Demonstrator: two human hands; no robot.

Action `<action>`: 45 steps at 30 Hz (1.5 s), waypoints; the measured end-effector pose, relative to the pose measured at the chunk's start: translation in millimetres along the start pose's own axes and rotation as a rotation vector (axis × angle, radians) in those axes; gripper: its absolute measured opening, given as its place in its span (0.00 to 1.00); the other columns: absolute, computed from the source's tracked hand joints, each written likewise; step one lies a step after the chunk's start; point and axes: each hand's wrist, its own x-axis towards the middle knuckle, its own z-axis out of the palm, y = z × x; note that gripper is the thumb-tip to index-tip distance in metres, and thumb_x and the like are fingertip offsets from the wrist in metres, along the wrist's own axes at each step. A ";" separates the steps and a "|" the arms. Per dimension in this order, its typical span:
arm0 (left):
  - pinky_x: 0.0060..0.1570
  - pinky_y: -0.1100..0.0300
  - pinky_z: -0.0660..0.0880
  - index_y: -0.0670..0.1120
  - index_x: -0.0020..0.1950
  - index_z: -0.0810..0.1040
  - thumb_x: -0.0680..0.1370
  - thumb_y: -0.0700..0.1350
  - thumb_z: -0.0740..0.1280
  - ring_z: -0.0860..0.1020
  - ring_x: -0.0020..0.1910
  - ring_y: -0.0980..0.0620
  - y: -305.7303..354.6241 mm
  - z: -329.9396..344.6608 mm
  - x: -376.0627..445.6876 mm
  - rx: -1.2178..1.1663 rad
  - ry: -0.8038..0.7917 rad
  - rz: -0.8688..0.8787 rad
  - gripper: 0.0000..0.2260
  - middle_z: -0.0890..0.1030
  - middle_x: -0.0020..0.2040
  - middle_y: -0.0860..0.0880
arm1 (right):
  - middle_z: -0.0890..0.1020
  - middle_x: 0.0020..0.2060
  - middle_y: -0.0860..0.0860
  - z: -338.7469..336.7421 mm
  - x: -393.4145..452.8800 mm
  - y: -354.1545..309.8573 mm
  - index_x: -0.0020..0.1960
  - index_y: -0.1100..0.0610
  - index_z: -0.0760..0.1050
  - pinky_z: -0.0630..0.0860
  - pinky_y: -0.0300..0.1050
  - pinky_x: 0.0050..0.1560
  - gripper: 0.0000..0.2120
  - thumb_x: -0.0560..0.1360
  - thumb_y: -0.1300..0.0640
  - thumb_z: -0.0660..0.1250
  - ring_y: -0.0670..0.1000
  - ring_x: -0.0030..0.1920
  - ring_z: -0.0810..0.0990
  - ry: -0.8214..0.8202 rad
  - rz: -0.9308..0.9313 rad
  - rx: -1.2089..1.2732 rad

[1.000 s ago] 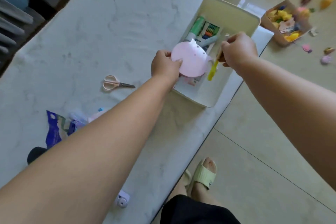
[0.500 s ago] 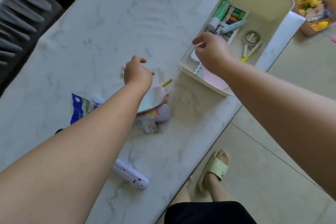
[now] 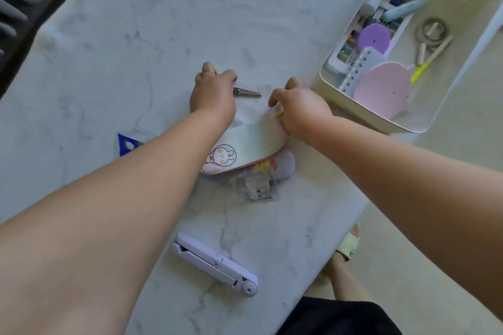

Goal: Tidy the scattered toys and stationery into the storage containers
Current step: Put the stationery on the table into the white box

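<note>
Fingers (image 3: 211,73) of the left hand (image 3: 213,92) curl down over the handle end of the scissors (image 3: 246,93), which lie flat on the counter (image 3: 136,35); only the closed blades show, poking out from under the hand toward 3 o'clock. Whether the handles are actually gripped I cannot tell, since the hand hides them. The long axis of the scissors runs roughly 9 to 3, with the tip aimed at the right hand (image 3: 300,109). That hand hovers just beside the blade tip, fingers bent and narrow, with a thin yellow stick (image 3: 279,114) at its near edge; whether it pinches the stick is unclear.

Judging from this, the left hand is the nearer one and is placed to lift the scissors. The white bin (image 3: 381,122) sits at about 2 o'clock from them, already holding markers, a pink pad (image 3: 381,90) and a purple disc (image 3: 374,38). A pencil pouch (image 3: 245,147) with a rabbit print lies at 6 o'clock, between the two forearms, and a folding white stand (image 3: 215,264) rests farther toward the near edge
</note>
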 end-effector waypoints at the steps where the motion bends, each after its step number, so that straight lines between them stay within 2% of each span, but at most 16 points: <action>1: 0.40 0.57 0.72 0.49 0.59 0.74 0.76 0.39 0.61 0.73 0.57 0.45 2.3 1.6 1.2 0.080 0.006 0.018 0.13 0.69 0.59 0.46 | 0.71 0.58 0.56 3.4 0.5 -0.1 0.61 0.54 0.76 0.68 0.44 0.40 0.17 0.74 0.64 0.63 0.60 0.50 0.77 0.032 -0.008 -0.036; 4: 0.41 0.52 0.69 0.47 0.59 0.72 0.77 0.38 0.62 0.71 0.57 0.40 6.1 -0.1 3.4 0.228 0.031 0.020 0.12 0.66 0.64 0.41 | 0.71 0.56 0.57 8.7 6.5 -2.8 0.56 0.56 0.77 0.67 0.45 0.36 0.13 0.74 0.65 0.62 0.60 0.46 0.77 0.105 -0.016 -0.087; 6: 0.42 0.52 0.68 0.45 0.60 0.72 0.77 0.41 0.63 0.72 0.58 0.39 6.8 -0.7 7.1 0.247 0.009 -0.019 0.11 0.67 0.65 0.41 | 0.72 0.55 0.59 10.4 10.8 -5.1 0.55 0.59 0.77 0.68 0.46 0.37 0.12 0.75 0.66 0.59 0.61 0.48 0.77 0.126 0.003 -0.119; 10: 0.47 0.52 0.70 0.41 0.63 0.71 0.78 0.44 0.66 0.75 0.60 0.39 2.7 -2.2 9.6 0.179 -0.081 -0.148 0.16 0.72 0.63 0.41 | 0.74 0.58 0.62 17.2 12.0 -11.4 0.60 0.64 0.71 0.73 0.51 0.44 0.13 0.77 0.67 0.56 0.63 0.55 0.78 0.068 0.089 -0.168; 12: 0.45 0.54 0.68 0.40 0.62 0.71 0.77 0.44 0.66 0.75 0.60 0.40 0.4 -6.9 6.3 0.174 -0.100 -0.178 0.16 0.74 0.62 0.41 | 0.74 0.59 0.62 15.9 9.4 -12.2 0.62 0.64 0.69 0.73 0.51 0.49 0.13 0.78 0.65 0.57 0.63 0.58 0.77 0.016 0.141 -0.143; 13: 0.44 0.54 0.68 0.40 0.62 0.72 0.77 0.44 0.66 0.75 0.59 0.40 -0.8 -8.3 4.2 0.156 -0.101 -0.192 0.16 0.75 0.61 0.41 | 0.75 0.59 0.62 13.6 7.6 -11.8 0.62 0.64 0.69 0.72 0.50 0.47 0.13 0.78 0.63 0.59 0.63 0.58 0.77 -0.001 0.173 -0.116; 16: 0.43 0.54 0.67 0.40 0.60 0.71 0.76 0.45 0.64 0.76 0.57 0.40 3.0 -15.9 -5.7 0.040 -0.048 -0.202 0.15 0.76 0.59 0.41 | 0.76 0.50 0.58 0.0 -5.5 -10.4 0.59 0.62 0.68 0.66 0.46 0.42 0.11 0.77 0.62 0.62 0.60 0.49 0.76 0.023 0.220 -0.012; 18: 0.43 0.54 0.67 0.40 0.59 0.71 0.76 0.47 0.62 0.76 0.55 0.40 17.3 -25.9 -12.2 -0.029 0.009 -0.178 0.15 0.77 0.58 0.42 | 0.72 0.39 0.54 -13.7 -17.7 -9.9 0.55 0.61 0.67 0.65 0.46 0.39 0.08 0.76 0.66 0.59 0.57 0.42 0.72 0.082 0.223 0.072; 20: 0.42 0.55 0.67 0.42 0.58 0.72 0.76 0.50 0.61 0.77 0.53 0.41 40.4 -37.2 -17.3 -0.084 0.057 -0.153 0.15 0.78 0.56 0.44 | 0.69 0.36 0.53 -29.3 -30.1 -10.2 0.53 0.60 0.65 0.65 0.47 0.38 0.08 0.75 0.66 0.58 0.57 0.40 0.70 0.155 0.233 0.162; 25: 0.40 0.56 0.69 0.45 0.54 0.72 0.74 0.52 0.60 0.79 0.47 0.43 122.9 -51.5 -35.3 -0.234 0.075 -0.004 0.14 0.80 0.50 0.48 | 0.73 0.42 0.55 -68.9 -56.5 19.0 0.62 0.61 0.64 0.65 0.46 0.36 0.15 0.77 0.62 0.60 0.57 0.41 0.70 0.355 0.352 0.273; 27: 0.40 0.57 0.68 0.45 0.52 0.73 0.74 0.52 0.62 0.78 0.47 0.45 156.4 -51.3 -43.7 -0.259 0.050 0.070 0.12 0.79 0.49 0.49 | 0.74 0.44 0.56 -79.6 -66.3 42.5 0.65 0.60 0.63 0.69 0.48 0.42 0.17 0.77 0.60 0.60 0.57 0.46 0.73 0.392 0.455 0.299; 30: 0.41 0.58 0.69 0.46 0.53 0.73 0.76 0.50 0.62 0.77 0.49 0.45 198.4 -43.4 -52.5 -0.291 0.010 0.181 0.11 0.80 0.51 0.47 | 0.78 0.54 0.60 -91.7 -83.2 81.1 0.66 0.61 0.64 0.67 0.46 0.46 0.17 0.78 0.60 0.59 0.62 0.56 0.77 0.432 0.542 0.369; 33: 0.43 0.59 0.68 0.46 0.58 0.73 0.78 0.49 0.62 0.77 0.52 0.46 215.2 -34.3 -56.5 -0.304 -0.008 0.198 0.11 0.78 0.56 0.47 | 0.77 0.59 0.62 -98.3 -98.6 105.0 0.67 0.61 0.64 0.67 0.45 0.47 0.19 0.78 0.59 0.62 0.62 0.59 0.76 0.405 0.573 0.316; 36: 0.47 0.59 0.69 0.46 0.61 0.73 0.79 0.47 0.61 0.76 0.56 0.44 202.7 -29.9 -60.7 -0.262 0.013 0.150 0.12 0.76 0.60 0.45 | 0.77 0.58 0.61 -96.9 -106.3 107.8 0.67 0.59 0.66 0.67 0.44 0.46 0.18 0.78 0.60 0.60 0.61 0.58 0.76 0.409 0.528 0.296; 42: 0.51 0.57 0.71 0.48 0.61 0.75 0.77 0.40 0.57 0.76 0.57 0.44 122.3 -42.2 -72.2 -0.152 -0.015 0.014 0.14 0.75 0.61 0.45 | 0.78 0.55 0.55 -71.5 -101.7 65.2 0.62 0.52 0.74 0.71 0.44 0.49 0.17 0.74 0.56 0.59 0.59 0.57 0.76 0.429 0.317 0.361; 45: 0.53 0.57 0.72 0.49 0.61 0.76 0.76 0.40 0.59 0.76 0.58 0.44 79.0 -46.7 -76.7 -0.080 -0.102 -0.048 0.16 0.77 0.61 0.47 | 0.80 0.54 0.54 -57.1 -98.4 35.6 0.61 0.52 0.74 0.71 0.44 0.48 0.16 0.75 0.59 0.60 0.58 0.56 0.77 0.298 0.217 0.340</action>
